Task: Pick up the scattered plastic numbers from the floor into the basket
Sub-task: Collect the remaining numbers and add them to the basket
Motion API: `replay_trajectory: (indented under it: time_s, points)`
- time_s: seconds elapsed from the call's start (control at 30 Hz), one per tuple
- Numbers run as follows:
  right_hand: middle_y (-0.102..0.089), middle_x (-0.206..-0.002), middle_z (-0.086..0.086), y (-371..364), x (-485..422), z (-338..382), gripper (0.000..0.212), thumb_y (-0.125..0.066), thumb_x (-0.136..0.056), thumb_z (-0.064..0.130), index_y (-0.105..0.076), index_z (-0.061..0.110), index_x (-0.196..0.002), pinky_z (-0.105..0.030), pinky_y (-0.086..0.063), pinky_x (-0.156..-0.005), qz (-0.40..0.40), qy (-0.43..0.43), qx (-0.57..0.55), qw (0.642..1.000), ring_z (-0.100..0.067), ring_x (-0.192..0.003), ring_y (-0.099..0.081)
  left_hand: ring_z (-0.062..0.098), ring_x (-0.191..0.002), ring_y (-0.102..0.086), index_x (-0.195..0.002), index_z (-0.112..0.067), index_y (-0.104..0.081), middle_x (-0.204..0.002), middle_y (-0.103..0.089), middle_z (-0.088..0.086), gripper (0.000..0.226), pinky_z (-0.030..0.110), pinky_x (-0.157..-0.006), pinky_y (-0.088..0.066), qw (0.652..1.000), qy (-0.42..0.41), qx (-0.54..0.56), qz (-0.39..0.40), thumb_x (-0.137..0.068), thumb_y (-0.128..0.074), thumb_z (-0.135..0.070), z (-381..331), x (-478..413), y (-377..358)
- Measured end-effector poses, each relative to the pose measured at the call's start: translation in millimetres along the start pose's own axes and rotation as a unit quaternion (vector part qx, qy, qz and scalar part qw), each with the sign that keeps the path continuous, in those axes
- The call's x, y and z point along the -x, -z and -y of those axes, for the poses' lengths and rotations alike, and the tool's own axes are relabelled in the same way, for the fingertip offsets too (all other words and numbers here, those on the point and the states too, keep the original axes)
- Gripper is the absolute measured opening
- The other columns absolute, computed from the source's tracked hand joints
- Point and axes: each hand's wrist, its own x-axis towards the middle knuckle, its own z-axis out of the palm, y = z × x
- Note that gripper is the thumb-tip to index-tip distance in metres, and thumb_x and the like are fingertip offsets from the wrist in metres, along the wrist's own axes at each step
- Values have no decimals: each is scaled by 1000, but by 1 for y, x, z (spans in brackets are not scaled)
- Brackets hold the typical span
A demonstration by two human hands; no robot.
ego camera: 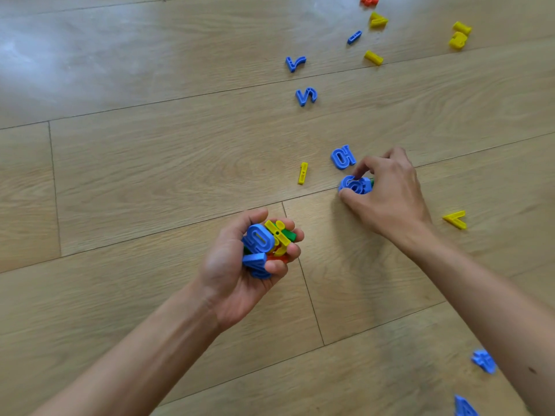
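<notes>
Nearest to us, at the lower right edge, we see a blue number piece (464, 407) that is cut by the frame. Just beyond it a second blue piece (483, 360) lies on the wooden floor (150, 181), partly behind the right forearm.

A little farther, the left hand (237, 265) is turned palm up. Its grip is curled round a handful of plastic numbers (265, 246): blue, yellow, green and red ones packed together, and most of them we cannot read.

To the right of the right wrist a yellow 7 (456, 219) lies on the floor. The right hand (390, 196) is lowered to the floor, and its grip pinches a round blue number (355, 185) between the thumb and the fingers. We cannot tell whether this piece touches the floor or is only very near to it. A bit of green shows behind it.

Just beside the fingers of the right hand lies a blue 10 (343, 157), and to its left a yellow bar (302, 173). Farther away we find a blue 5 (306, 96), then a blue 7 (295, 63), a second yellow bar (373, 57) and a small blue bar (354, 37).

At the far end lie a yellow angled piece (377, 20), a yellow curved piece (459, 36) well apart on the right, and an orange-red piece (369, 0) at the upper edge.
</notes>
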Motion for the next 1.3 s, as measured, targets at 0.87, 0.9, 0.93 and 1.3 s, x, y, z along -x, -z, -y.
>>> replay_trajectory:
  time_s: [0.87,0.9,0.93,1.3]
  points:
    - [-53,-102,-6,-3,-3,-13,23,-73,-79,15,-73,17,-102,-25,-38,-78,-8,87,16,996,-25,-97,-56,18,-57,-53,-77,-1,-63,-79,-59,16,28,17,-34,-37,999,10,-43,-3,-85,-52,-24,13,-2,5]
    - [-53,-102,-5,-2,-3,-13,22,-74,-78,16,-74,17,-101,-25,-39,-78,-7,83,7,996,-24,-95,-56,18,-57,-53,-77,-1,-63,-79,-59,16,28,17,-34,-37,999,14,-42,-2,-86,-51,-25,14,-2,5]
    - [-54,-101,-5,-1,-3,-13,22,-75,-77,17,-75,17,-100,-24,-39,-78,-4,78,-2,997,-22,-93,-57,18,-57,-53,-77,-1,-63,-79,-59,16,28,17,-34,-37,999,19,-40,-2,-86,-51,-25,14,-3,5]
    - [-75,-84,-5,50,15,19,25,-85,-61,25,-76,19,-82,-33,-57,-68,94,9,-281,955,-14,-78,-68,20,-64,-58,-78,-3,-63,-79,-59,13,33,18,-40,-44,995,85,-43,8,-93,-46,-28,35,-33,-41]
